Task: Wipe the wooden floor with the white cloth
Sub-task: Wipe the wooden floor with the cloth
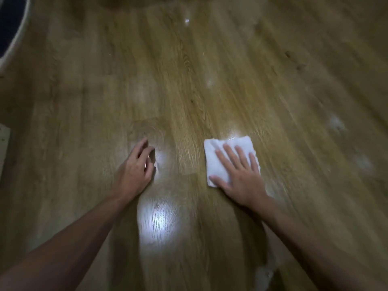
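Two bare hands down at floor level, well apart. Right hand [241, 175] flat on the white cloth [222, 152], fingers straight and slightly spread, pressing the folded square against the wooden floor [189, 91]; thumb out to the side on the cloth's near edge. Cloth lying right of centre, partly covered by the palm and fingers, far corners showing beyond the fingertips. Left hand [136, 166] beside it on bare boards, holding nothing, fingers loosely curled with the tips at or just above the planks; contact not clear.

Judged from this view: wiping under way, not finished. Bright glare patches between the forearms and just past the cloth, reading as lamp reflections on a glossy surface, perhaps damp, though impossible to say which. Pale smudges [336, 123] off to the right, well clear of the cloth, looking like dust or residue and not yet reached. Further faint marks higher up the boards, too blurred to identify. Dark rug edge [12, 34] with a pale border at the far left, untouched by either hand.

Remaining, by estimate: most of the visible floor, especially the right-hand side with its smudges and the far boards. Done so far: at best the area around and near the cloth, with no clear boundary between wiped and unwiped wood.
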